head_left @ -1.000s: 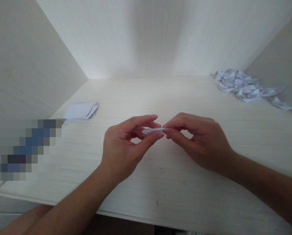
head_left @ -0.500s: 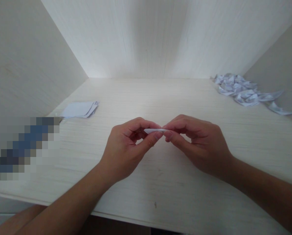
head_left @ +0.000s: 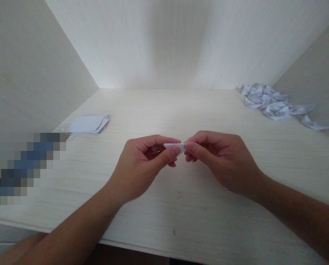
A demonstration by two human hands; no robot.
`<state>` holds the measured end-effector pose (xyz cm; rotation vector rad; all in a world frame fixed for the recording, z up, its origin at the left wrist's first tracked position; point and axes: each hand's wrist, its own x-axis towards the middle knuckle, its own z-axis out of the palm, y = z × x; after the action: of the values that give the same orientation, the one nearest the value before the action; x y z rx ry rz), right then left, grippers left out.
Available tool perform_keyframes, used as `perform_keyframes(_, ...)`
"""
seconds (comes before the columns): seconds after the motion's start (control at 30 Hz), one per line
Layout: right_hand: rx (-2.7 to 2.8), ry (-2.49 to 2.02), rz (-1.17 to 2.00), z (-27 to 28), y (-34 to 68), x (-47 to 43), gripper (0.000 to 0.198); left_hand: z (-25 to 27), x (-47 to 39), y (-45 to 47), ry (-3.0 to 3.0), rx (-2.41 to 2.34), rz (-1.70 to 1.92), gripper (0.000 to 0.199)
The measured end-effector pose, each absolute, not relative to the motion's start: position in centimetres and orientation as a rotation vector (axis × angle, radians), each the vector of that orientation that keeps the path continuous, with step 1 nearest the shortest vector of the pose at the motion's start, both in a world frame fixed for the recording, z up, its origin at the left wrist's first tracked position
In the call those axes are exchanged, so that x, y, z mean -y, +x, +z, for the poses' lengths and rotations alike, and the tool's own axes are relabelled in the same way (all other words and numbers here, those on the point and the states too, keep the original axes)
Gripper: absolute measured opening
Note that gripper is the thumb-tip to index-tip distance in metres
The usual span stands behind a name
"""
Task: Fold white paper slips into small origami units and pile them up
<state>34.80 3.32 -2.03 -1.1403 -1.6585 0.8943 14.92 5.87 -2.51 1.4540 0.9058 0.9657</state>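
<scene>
I see two bare hands at work over one pale, whitish wood-grain desktop [head_left: 142,221], with one small, folded, pointed piece of white paper [head_left: 170,145] between them. The left hand [head_left: 145,165] pinches it, thumb across the near face and index finger along the far side. The right hand [head_left: 225,158] grips the right end between thumb and fingertips, the two hands' fingertips close together. So both are closed on that single piece, near the middle of the desk.

Off to the left lies one stack of flat white paper slips [head_left: 87,124], edges slightly fanned; I can't count them. At the far right corner sits one heap of folded white paper pieces [head_left: 266,100], too tangled to count, with two curved ends trailing rightward. Three upright panels enclose the desktop.
</scene>
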Motion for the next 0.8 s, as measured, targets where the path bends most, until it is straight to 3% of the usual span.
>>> perform_keyframes(0.5, 1.763, -1.157, 0.762, -1.85, 34.76, -3.00, 0.012, -1.82, -5.53, 15.15, 1.453, -0.914, 0.962, 0.002)
perform_keyframes(0.8, 1.640, -1.143, 1.045, -1.70, 35.07, -3.15, 0.018, -2.23, -5.73, 15.11, 1.382, -0.848, 0.958, 0.001)
